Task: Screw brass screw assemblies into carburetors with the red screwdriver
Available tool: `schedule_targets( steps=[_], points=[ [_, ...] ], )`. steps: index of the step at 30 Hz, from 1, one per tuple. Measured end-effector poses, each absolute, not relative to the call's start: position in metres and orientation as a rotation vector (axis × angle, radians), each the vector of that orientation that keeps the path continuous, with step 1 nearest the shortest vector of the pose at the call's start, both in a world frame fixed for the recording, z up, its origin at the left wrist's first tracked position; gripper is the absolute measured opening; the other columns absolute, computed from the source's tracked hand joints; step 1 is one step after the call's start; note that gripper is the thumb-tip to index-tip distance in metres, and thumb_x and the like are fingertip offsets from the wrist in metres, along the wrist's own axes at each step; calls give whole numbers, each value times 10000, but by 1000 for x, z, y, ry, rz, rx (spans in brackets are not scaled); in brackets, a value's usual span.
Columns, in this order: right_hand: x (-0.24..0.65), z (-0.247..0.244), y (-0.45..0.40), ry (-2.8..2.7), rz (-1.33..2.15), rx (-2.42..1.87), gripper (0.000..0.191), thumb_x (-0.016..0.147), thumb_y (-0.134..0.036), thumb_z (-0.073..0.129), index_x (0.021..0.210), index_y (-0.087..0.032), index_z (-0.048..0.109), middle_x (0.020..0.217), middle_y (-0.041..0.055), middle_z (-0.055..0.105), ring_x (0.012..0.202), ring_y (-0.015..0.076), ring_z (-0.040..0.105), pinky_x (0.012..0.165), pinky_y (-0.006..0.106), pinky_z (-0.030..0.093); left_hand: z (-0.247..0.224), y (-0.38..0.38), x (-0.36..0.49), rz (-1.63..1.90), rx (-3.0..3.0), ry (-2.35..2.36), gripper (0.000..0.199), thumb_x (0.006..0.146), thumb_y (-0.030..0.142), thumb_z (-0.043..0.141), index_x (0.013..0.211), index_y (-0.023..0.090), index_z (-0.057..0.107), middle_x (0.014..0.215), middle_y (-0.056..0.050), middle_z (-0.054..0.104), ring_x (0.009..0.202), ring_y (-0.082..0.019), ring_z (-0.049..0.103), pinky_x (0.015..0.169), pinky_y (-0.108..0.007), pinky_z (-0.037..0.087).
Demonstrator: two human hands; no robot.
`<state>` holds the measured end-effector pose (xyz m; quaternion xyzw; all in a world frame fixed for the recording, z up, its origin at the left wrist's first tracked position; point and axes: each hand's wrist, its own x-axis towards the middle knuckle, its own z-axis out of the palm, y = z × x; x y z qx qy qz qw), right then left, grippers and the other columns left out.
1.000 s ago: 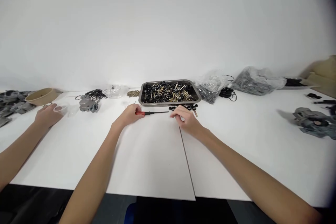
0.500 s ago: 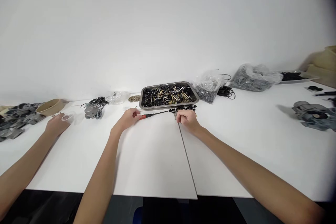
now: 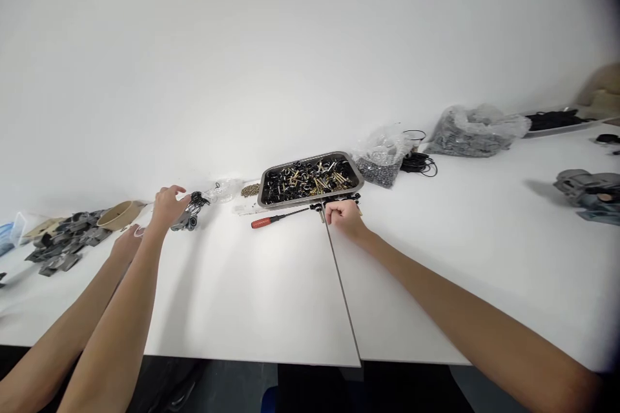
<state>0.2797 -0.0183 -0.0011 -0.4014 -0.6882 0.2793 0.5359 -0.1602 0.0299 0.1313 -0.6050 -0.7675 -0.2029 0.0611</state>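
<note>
My left hand (image 3: pixel 169 206) is raised over the left side of the table with thumb and fingers apart, holding nothing visible. Just beyond its fingertips are a grey plastic housing (image 3: pixel 184 222) and a bundle of black cords (image 3: pixel 197 201). My right hand (image 3: pixel 343 214) is closed beside small black parts with metal pins (image 3: pixel 317 208), at the front of a metal tray (image 3: pixel 285 201). Whatever its fingers grip is hidden. On the table between my hands lies a red-handled screwdriver (image 3: pixel 261 222), its shaft pointing toward the black parts.
A co-worker's hand (image 3: pixel 126 244) with a clear round piece is close by my left forearm. Behind are a beige bowl (image 3: pixel 121 214), grey housings (image 3: pixel 68 239), brass pieces (image 3: pixel 250 190) and plastic bags of parts (image 3: pixel 477 132). Another grey housing (image 3: pixel 588 190) stands far right.
My left hand has let go of the screwdriver and moved left toward the grey housing. My right hand has stayed in place. The view has turned slightly left.
</note>
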Motion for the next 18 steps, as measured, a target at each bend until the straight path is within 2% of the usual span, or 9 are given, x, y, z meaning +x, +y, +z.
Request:
schedule_targets(
  steps=[2, 5, 9, 13, 18],
  points=[
    [280, 0, -19, -1642, 674, -963, 241, 545, -92, 316, 432, -175, 511, 462, 6, 541, 465, 113, 464, 488, 229, 292, 119, 30, -173, -564, -1726, -2407, 424, 772, 355, 646, 1126, 134, 571, 1222, -145, 526, 1216, -320, 479, 1078, -565, 355],
    [281, -1, -18, -1653, 689, -973, 241, 552, -83, 317, 434, -174, 505, 470, 8, 546, 470, 117, 469, 492, 228, 298, 90, 25, -186, -553, -1651, -2507, 520, 674, 338, 703, 1139, 153, 560, 1297, -184, 439, 1124, -359, 545, 999, -527, 438],
    [281, -3, -17, -1664, 715, -981, 243, 559, -86, 321, 439, -175, 512, 484, 9, 554, 476, 121, 470, 501, 233, 310, 65, 16, -200, -670, -1461, -2578, 493, 712, 404, 639, 1123, 157, 523, 1273, -201, 411, 1049, -312, 568, 958, -478, 475],
    [281, -3, -15, -1662, 743, -979, 242, 561, -93, 322, 442, -175, 516, 485, 8, 554, 485, 120, 479, 509, 234, 323, 63, 8, -206, -778, -1378, -2595, 517, 716, 444, 646, 1131, 168, 507, 1241, -178, 437, 1045, -260, 548, 1005, -443, 462],
    [282, -2, -15, -1640, 748, -988, 242, 546, -98, 321, 441, -175, 526, 478, 9, 549, 489, 121, 478, 505, 233, 319, 67, 1, -196, -891, -1404, -2560, 455, 686, 406, 683, 1056, 169, 567, 1224, -168, 467, 1118, -277, 523, 1029, -461, 460]
  ],
)
